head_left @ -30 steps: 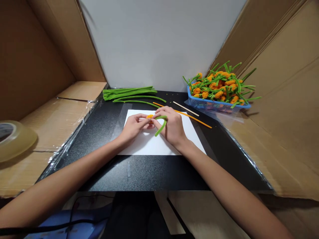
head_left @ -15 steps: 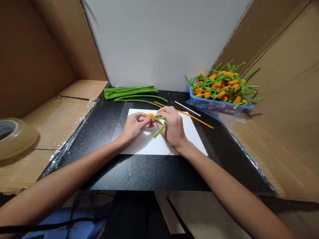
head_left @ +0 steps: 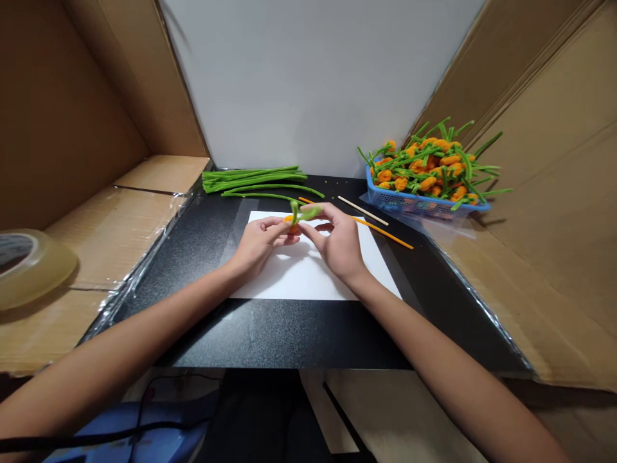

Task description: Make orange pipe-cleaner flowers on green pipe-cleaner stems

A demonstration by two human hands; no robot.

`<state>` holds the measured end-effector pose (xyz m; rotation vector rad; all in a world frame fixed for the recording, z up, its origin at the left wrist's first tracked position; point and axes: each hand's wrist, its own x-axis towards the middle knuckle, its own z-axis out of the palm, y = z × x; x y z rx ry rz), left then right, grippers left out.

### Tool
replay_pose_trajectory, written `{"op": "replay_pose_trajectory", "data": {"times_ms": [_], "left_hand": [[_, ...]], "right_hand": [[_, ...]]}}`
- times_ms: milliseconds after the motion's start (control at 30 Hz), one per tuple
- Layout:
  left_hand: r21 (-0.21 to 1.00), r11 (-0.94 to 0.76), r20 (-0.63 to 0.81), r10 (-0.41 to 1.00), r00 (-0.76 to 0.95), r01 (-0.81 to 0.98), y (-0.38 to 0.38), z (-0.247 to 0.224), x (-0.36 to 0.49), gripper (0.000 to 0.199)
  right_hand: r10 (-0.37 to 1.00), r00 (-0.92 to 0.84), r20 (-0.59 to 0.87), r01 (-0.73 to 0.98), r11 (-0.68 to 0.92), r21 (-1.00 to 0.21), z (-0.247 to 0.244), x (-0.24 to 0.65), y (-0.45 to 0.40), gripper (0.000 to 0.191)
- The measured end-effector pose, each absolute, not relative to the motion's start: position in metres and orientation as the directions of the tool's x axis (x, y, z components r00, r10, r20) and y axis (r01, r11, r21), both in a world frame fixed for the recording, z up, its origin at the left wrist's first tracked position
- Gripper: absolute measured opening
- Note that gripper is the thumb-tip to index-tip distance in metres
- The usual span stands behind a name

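Observation:
Above a white sheet of paper, my left hand pinches a small orange pipe-cleaner pumpkin between thumb and fingers. A green pipe cleaner rises from the pumpkin's top, one part upright and another, blurred, running right to my right hand. My right hand's fingers are curled around that green end, with the thumb tip close to the pumpkin. The fingers hide part of the pumpkin.
A bundle of green pipe cleaners lies at the back left. An orange pipe cleaner and a pale stick lie to the right. A blue basket holds many finished-looking pumpkins. A tape roll sits on cardboard at left.
The green pipe cleaner's free end, which hung down toward me, now stands up over the pumpkin. My right hand has opened out slightly and shifted; my left hand has barely moved.

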<state>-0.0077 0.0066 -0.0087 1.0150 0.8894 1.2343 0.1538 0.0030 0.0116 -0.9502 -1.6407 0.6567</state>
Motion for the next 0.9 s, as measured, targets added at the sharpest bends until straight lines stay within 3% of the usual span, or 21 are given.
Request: {"op": "replay_pose_trajectory", "data": {"times_ms": [67,200,533,733,900], "left_hand": [[0.941,0.053,-0.018,0.994,0.107,-0.335,0.0068,-0.0075,-0.0073,0.041],[0.941,0.036,-0.008,0.996,0.085,-0.338,0.0048,-0.0084,-0.005,0.044],[0.966,0.009,0.008,0.998,0.065,-0.26,0.0023,-0.0081,-0.0038,0.045],[0.976,0.058,-0.02,0.983,0.18,-0.211,0.0018,-0.0075,-0.0043,0.041],[0.977,0.065,-0.021,0.977,0.213,-0.205,0.0017,-0.0108,-0.0053,0.038]], "right_hand": [[0.907,-0.037,0.419,0.142,0.42,-0.896,0.0113,0.1534,0.0045,0.024],[0.942,-0.003,0.336,0.075,0.335,-0.939,0.0075,0.1525,0.0058,0.028],[0.923,-0.037,0.383,0.058,0.385,-0.921,0.0119,0.1456,-0.0037,0.024],[0.886,0.034,0.462,0.211,0.445,-0.87,0.0103,0.1493,-0.0005,0.019],[0.787,-0.168,0.594,0.432,0.6,-0.673,0.015,0.154,-0.0001,0.024]]}}
